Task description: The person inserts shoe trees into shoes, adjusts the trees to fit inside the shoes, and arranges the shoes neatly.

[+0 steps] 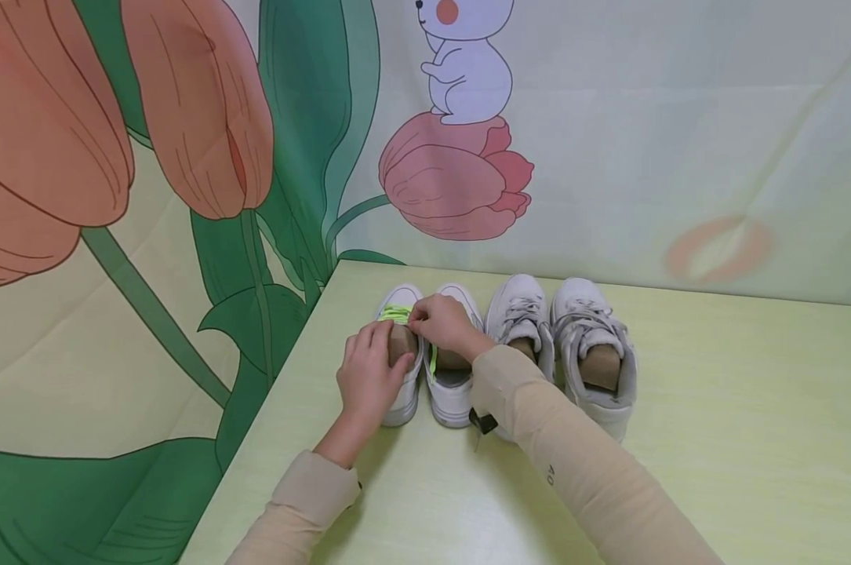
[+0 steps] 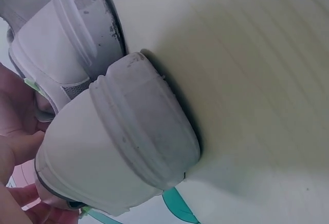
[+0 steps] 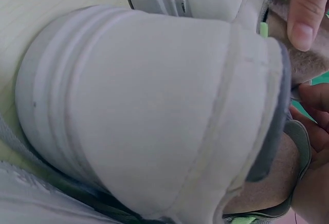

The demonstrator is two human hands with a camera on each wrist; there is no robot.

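Note:
The leftmost white sneaker [image 1: 400,410] has lime-green shoelaces [image 1: 396,311] across its front and a brown insert [image 1: 401,345] in its opening. My left hand [image 1: 372,373] grips this sneaker around the opening, the thumb lying on the insert's near side. At the lace end, the fingertips of my right hand [image 1: 445,322] pinch what looks like the green lace; the exact spot is partly hidden. Under my right wrist stands a second white sneaker [image 1: 450,412] with a strand of green lace hanging in it. Its heel [image 3: 149,106] fills much of the right wrist view.
Two more sneakers, one white [image 1: 517,302] and one greyish white [image 1: 626,377], with pale laces and brown inserts, stand to the right in the same row. All are on a pale yellow-green table [image 1: 736,408]. A backdrop [image 1: 609,157] with printed tulips hangs behind.

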